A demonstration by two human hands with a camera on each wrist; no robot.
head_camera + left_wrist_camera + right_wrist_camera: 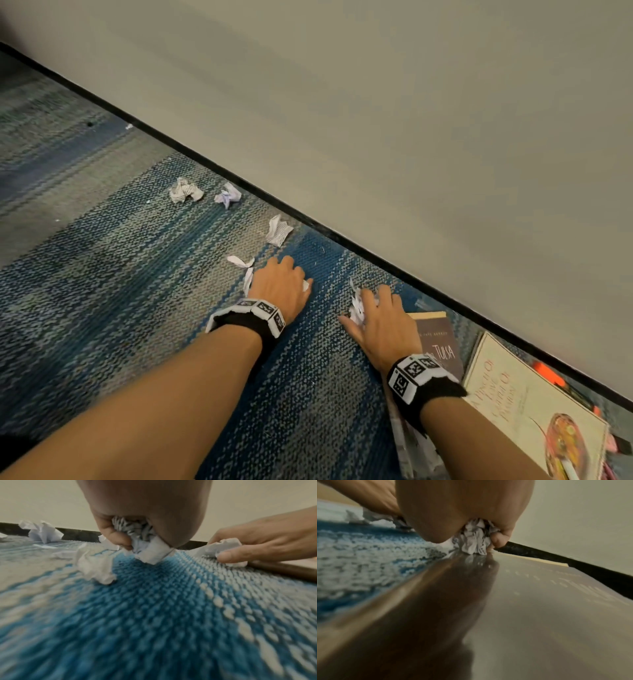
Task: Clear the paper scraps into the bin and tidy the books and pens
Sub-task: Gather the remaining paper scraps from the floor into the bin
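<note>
- Crumpled white paper scraps (pixel 185 190) lay on the blue woven carpet (pixel 137 274).
- My left hand (pixel 279 282) clenched one printed wad (pixel 137 534).
- My right hand (pixel 378 322) clutched another (pixel 475 538) beside the dark brown book (pixel 442 342).

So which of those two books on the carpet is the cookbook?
Follow the black skirting board down to the right, where two books lie side by side on the carpet. The cookbook is the larger, cream one nearer the corner, with a bowl of food pictured on it; its neighbour, the dark book, is smaller.
</note>
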